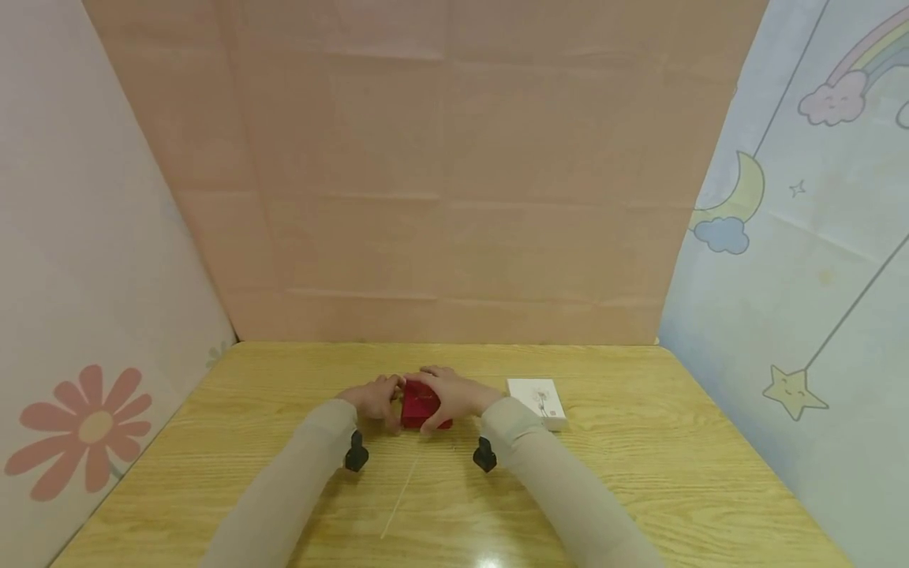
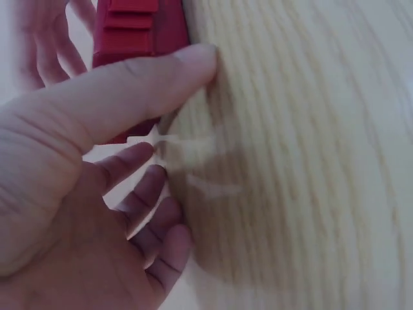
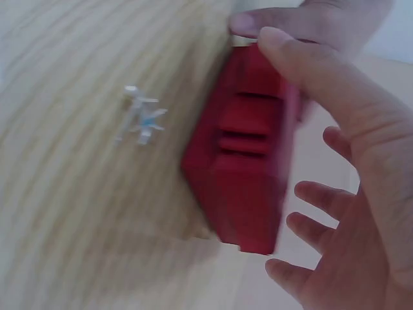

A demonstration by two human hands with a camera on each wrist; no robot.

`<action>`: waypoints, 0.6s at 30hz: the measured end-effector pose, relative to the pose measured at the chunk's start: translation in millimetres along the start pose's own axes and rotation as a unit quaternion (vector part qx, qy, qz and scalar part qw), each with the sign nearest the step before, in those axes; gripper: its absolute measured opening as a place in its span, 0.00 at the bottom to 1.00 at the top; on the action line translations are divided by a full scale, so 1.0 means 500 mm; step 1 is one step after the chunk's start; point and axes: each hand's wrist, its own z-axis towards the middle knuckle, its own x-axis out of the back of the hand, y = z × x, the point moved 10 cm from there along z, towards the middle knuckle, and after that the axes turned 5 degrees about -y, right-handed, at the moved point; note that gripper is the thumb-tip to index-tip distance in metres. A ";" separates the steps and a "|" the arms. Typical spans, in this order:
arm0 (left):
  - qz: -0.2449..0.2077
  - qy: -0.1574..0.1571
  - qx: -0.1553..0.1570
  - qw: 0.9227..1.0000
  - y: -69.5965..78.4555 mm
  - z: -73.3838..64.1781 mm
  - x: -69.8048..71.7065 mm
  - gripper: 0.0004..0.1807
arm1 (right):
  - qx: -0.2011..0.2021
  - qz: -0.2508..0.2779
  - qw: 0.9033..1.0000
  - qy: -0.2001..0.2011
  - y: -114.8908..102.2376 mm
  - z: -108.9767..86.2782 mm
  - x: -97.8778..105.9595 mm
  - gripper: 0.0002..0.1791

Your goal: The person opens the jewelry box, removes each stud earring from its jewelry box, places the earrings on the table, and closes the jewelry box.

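A red box [image 1: 416, 406] with a slotted, stepped insert [image 3: 242, 126] stands on the wooden table between my hands. My right hand [image 1: 454, 396] spans it, thumb at the near edge and fingers round the far side. At the box's left end is my left hand [image 1: 372, 397]; its straight thumb overlaps the box in the left wrist view, with the fingers spread loosely below. A small silvery trinket with a pale blue spot [image 3: 143, 119] lies on the table beside the box. The box's far side is hidden behind my right hand.
A flat white box [image 1: 533, 394] with a printed flower lies right of my right hand. Nearer me, a thin pale strand [image 1: 399, 505] stretches along the wooden table [image 1: 682, 473]. A peach-coloured backdrop [image 1: 447, 197] rises behind the far edge, with decorated walls on both sides.
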 end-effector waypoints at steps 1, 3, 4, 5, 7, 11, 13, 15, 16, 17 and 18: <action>0.008 0.002 0.002 1.000 0.001 -0.004 0.003 0.45 | 0.002 0.004 1.000 0.005 0.000 -0.003 0.006 0.54; 0.029 0.009 0.004 1.000 0.006 -0.013 0.013 0.43 | 0.008 0.010 1.000 0.014 -0.003 -0.014 0.022 0.52; 0.043 0.014 0.008 0.999 0.007 -0.017 0.018 0.42 | 0.011 0.011 1.000 0.018 -0.003 -0.021 0.032 0.51; 0.061 0.020 0.011 0.998 0.008 -0.020 0.024 0.41 | 0.011 0.017 1.000 0.022 -0.002 -0.031 0.042 0.50; 0.084 0.029 0.013 0.996 0.014 -0.027 0.036 0.39 | 0.011 0.034 0.999 0.032 0.002 -0.053 0.063 0.48; 0.094 0.052 0.007 0.994 0.035 -0.042 0.069 0.35 | 0.018 0.064 0.996 0.060 0.018 -0.106 0.106 0.42; 0.081 0.062 -0.004 0.995 0.054 -0.049 0.086 0.33 | 0.022 0.072 0.994 0.077 0.030 -0.133 0.126 0.39; 0.065 0.070 -0.017 0.995 0.075 -0.056 0.099 0.31 | 0.025 0.071 0.993 0.094 0.043 -0.159 0.145 0.35; 0.055 0.075 -0.025 0.995 0.087 -0.059 0.104 0.30 | 0.026 0.074 0.992 0.103 0.050 -0.171 0.154 0.33; 0.048 0.080 -0.031 0.995 0.099 -0.061 0.108 0.29 | 0.026 0.075 0.991 0.112 0.057 -0.183 0.163 0.31; 0.041 0.085 -0.037 0.995 0.113 -0.062 0.111 0.29 | 0.028 0.077 0.989 0.120 0.064 -0.195 0.170 0.30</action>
